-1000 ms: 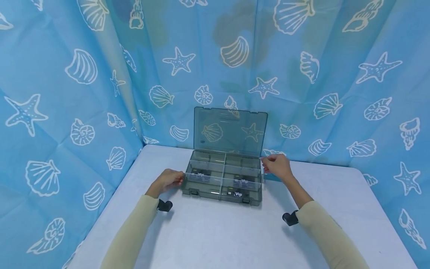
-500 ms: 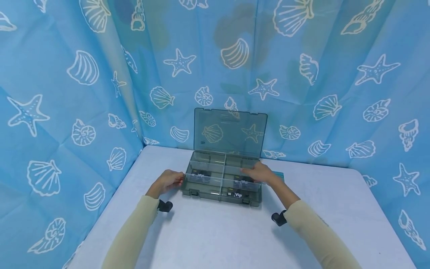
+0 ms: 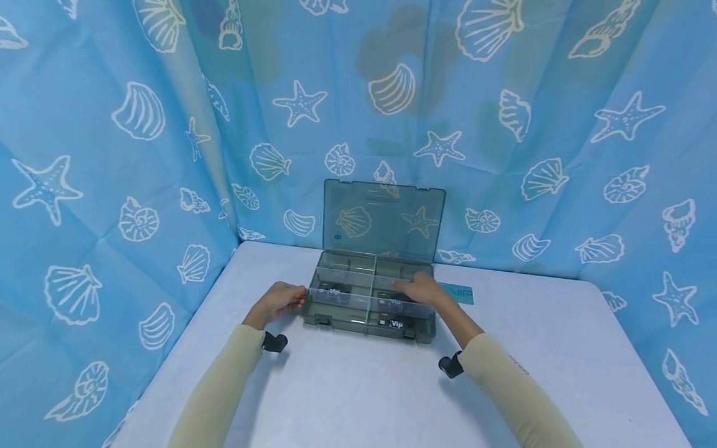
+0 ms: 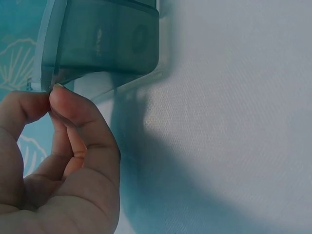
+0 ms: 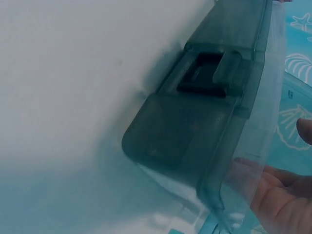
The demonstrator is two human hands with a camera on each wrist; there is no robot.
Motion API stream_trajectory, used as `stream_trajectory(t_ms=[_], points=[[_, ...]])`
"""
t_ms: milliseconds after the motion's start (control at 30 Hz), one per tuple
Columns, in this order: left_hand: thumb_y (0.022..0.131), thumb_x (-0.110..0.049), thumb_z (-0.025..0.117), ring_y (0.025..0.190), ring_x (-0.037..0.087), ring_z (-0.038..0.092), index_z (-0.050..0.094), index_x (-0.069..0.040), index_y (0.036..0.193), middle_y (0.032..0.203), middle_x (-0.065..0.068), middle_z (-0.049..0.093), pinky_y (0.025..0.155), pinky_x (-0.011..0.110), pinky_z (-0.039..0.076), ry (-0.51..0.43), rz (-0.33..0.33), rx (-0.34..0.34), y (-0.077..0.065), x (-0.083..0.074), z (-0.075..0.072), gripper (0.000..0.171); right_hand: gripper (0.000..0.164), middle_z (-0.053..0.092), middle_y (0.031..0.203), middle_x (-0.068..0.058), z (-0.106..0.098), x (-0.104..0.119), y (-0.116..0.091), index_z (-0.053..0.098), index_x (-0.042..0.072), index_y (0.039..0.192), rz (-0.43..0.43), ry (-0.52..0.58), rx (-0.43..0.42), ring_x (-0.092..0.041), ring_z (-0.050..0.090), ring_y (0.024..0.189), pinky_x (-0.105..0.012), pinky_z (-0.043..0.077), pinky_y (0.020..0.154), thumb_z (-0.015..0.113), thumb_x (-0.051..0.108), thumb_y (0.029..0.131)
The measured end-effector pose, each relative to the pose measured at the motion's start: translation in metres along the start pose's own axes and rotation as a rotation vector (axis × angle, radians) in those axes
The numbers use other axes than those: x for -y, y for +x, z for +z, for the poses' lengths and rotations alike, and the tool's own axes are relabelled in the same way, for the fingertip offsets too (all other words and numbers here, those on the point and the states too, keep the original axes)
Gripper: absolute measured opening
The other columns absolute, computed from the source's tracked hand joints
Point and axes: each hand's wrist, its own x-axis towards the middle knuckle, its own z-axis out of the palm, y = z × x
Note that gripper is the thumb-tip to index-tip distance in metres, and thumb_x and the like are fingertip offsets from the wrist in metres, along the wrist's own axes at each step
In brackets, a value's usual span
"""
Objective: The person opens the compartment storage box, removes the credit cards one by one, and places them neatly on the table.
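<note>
A smoky plastic compartment box [image 3: 342, 323] stands with its see-through lid [image 3: 386, 218] raised at the back. Clear dividers cross it. Black cards marked "Vip" lie in three compartments: left middle card [image 3: 333, 291], right middle card [image 3: 386, 301], right front card [image 3: 396, 323]. My left hand [image 3: 280, 300] pinches the box's left edge between thumb and forefinger, as the left wrist view [image 4: 78, 161] confirms. My right hand [image 3: 422, 290] reaches over the right wall into the right middle compartment, thumb and fingers apart behind a clear divider [image 5: 263, 122]. The divider blurs its fingertips.
A teal card [image 3: 460, 293] lies on the white table [image 3: 336, 392] just right of the box. Blue curtains [image 3: 347, 124] with shell and starfish prints hang close behind and at both sides. Black latches [image 3: 323, 320] sit on the box's front.
My right hand has moved from the box's right edge, inward and left into the right middle compartment. The card there has slid left. The teal card shows more. My left hand stays put.
</note>
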Motion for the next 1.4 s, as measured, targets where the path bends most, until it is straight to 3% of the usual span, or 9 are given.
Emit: stream_trajectory(t_ms=[333, 533, 633, 900, 1067, 1200, 1267, 1400], points=[[0.09, -0.013, 0.059, 0.075, 0.015, 0.059, 0.062, 0.003, 0.108, 0.09, 0.008, 0.06, 0.07, 0.024, 0.054, -0.009, -0.005, -0.002, -0.001, -0.002, 0.002, 0.024, 0.086, 0.037, 0.142, -0.035, 0.002, 0.0, 0.001, 0.028, -0.017, 0.142, -0.008, 0.171, 0.01, -0.044, 0.053, 0.119, -0.055, 0.042, 0.1, 0.053, 0.051, 0.095], [0.091, -0.013, 0.058, 0.076, 0.015, 0.059, 0.061, 0.003, 0.109, 0.09, 0.008, 0.06, 0.07, 0.024, 0.054, -0.005, 0.012, 0.006, -0.002, -0.001, 0.001, 0.025, 0.075, 0.047, 0.134, -0.034, 0.001, -0.004, 0.001, 0.032, -0.017, 0.138, 0.015, 0.399, 0.018, -0.042, 0.054, 0.119, -0.046, 0.047, 0.098, 0.056, 0.041, 0.097], [0.09, -0.013, 0.059, 0.076, 0.015, 0.059, 0.061, 0.003, 0.108, 0.09, 0.008, 0.06, 0.07, 0.024, 0.054, -0.016, 0.009, 0.002, -0.002, -0.001, 0.001, 0.025, 0.069, 0.05, 0.13, -0.035, 0.001, -0.007, 0.003, 0.035, -0.018, 0.136, 0.027, 0.459, 0.01, -0.042, 0.055, 0.118, -0.044, 0.048, 0.096, 0.055, 0.036, 0.098], [0.091, -0.014, 0.058, 0.075, 0.014, 0.058, 0.061, 0.003, 0.106, 0.088, 0.007, 0.059, 0.07, 0.024, 0.054, -0.018, 0.013, 0.001, -0.002, 0.001, 0.001, 0.023, 0.057, 0.055, 0.127, -0.03, 0.001, -0.014, 0.004, 0.042, -0.015, 0.132, 0.037, 0.462, -0.036, -0.04, 0.058, 0.115, -0.042, 0.051, 0.093, 0.052, 0.031, 0.1], [0.092, -0.014, 0.058, 0.074, 0.014, 0.058, 0.061, 0.004, 0.107, 0.087, 0.007, 0.059, 0.069, 0.024, 0.053, -0.038, 0.015, -0.004, -0.003, 0.001, 0.001, 0.023, 0.05, 0.05, 0.131, -0.031, -0.002, -0.016, 0.003, 0.038, -0.016, 0.133, 0.024, 0.524, 0.011, -0.04, 0.056, 0.117, -0.043, 0.048, 0.096, 0.048, 0.021, 0.101], [0.092, -0.013, 0.057, 0.074, 0.013, 0.058, 0.06, 0.005, 0.108, 0.087, 0.007, 0.059, 0.068, 0.023, 0.053, -0.039, 0.024, -0.007, -0.004, 0.0, 0.002, 0.024, 0.038, 0.053, 0.127, -0.029, -0.003, -0.019, 0.004, 0.045, -0.018, 0.128, 0.013, 0.56, 0.035, -0.037, 0.058, 0.114, -0.041, 0.049, 0.095, 0.046, 0.009, 0.1], [0.093, -0.013, 0.057, 0.074, 0.013, 0.058, 0.061, 0.005, 0.107, 0.087, 0.007, 0.06, 0.068, 0.024, 0.053, -0.034, 0.022, -0.009, -0.004, 0.0, 0.002, 0.023, 0.033, 0.057, 0.121, -0.028, -0.003, -0.023, 0.005, 0.051, -0.018, 0.124, -0.014, 0.523, 0.025, -0.036, 0.061, 0.109, -0.04, 0.051, 0.092, 0.046, 0.004, 0.099], [0.093, -0.014, 0.058, 0.075, 0.014, 0.058, 0.061, 0.003, 0.107, 0.089, 0.008, 0.06, 0.069, 0.024, 0.053, -0.025, 0.012, -0.013, -0.003, -0.001, 0.003, 0.022, 0.022, 0.067, 0.106, -0.019, 0.001, -0.028, 0.004, 0.066, -0.01, 0.111, -0.067, 0.335, -0.065, -0.028, 0.067, 0.096, -0.036, 0.056, 0.082, 0.058, 0.001, 0.094]])
